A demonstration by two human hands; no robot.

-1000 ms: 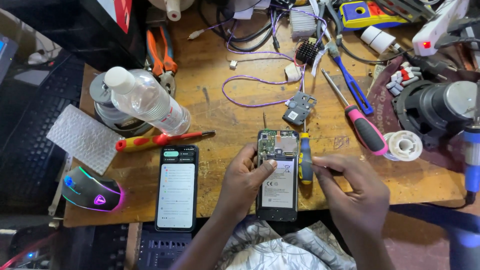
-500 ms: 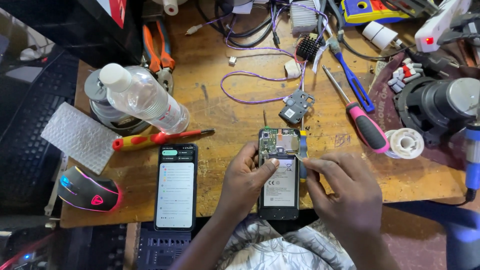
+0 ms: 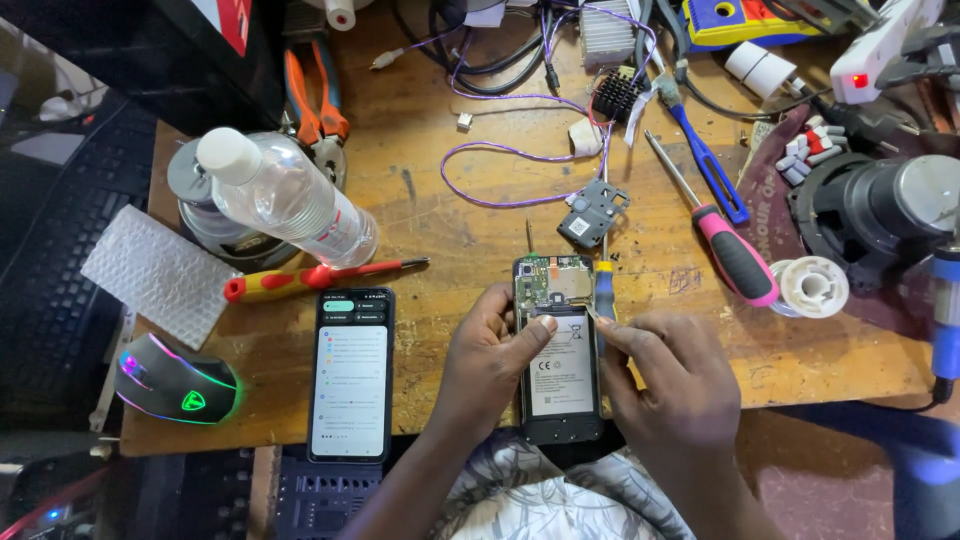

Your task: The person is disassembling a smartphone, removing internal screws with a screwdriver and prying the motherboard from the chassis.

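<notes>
Both forearms came up from the lower edge and met in the middle. The left hand (image 3: 490,355) lay palm down, its thumb stretched rightward and pressing flat. The right hand (image 3: 665,385) was curled, with its fingertips (image 3: 605,325) pinched together near that thumb.

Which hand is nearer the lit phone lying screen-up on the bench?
Left. The left hand steadies the opened phone just right of the lit phone; the right hand is beyond it, farther right.
</notes>
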